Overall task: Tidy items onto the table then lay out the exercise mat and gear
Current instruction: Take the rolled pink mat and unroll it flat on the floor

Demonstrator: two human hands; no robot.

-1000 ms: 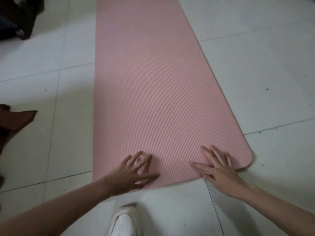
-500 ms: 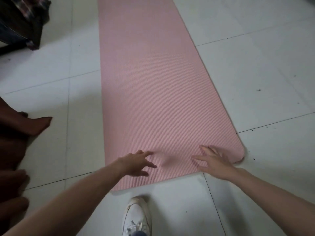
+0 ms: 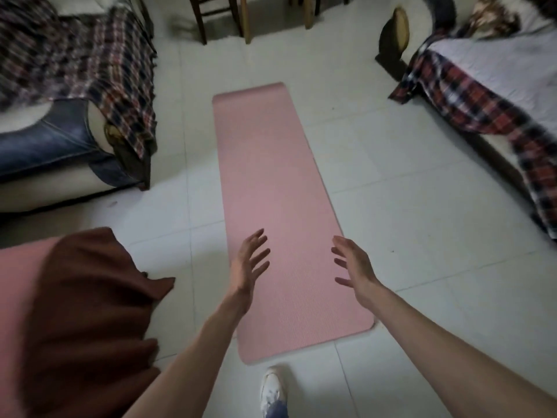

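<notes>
Your white shoe (image 3: 271, 387) is at bottom centre, on the tiled floor (image 3: 422, 282). Brown cloth (image 3: 90, 312) lower left. Your left hand (image 3: 251, 260) and right hand (image 3: 352, 267) hang above the near part of the pink mat (image 3: 271, 182), fingers spread, holding nothing. The mat lies flat, unrolled up the frame's middle. Plaid blankets upper left (image 3: 90, 55) and upper right (image 3: 482, 101); chair legs (image 3: 223, 16) at top.

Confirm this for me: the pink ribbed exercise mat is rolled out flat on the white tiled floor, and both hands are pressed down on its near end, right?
Not quite. The head view shows the pink ribbed exercise mat flat on the white tiled floor, but the left hand and right hand are raised above it, fingers spread, holding nothing.
</notes>
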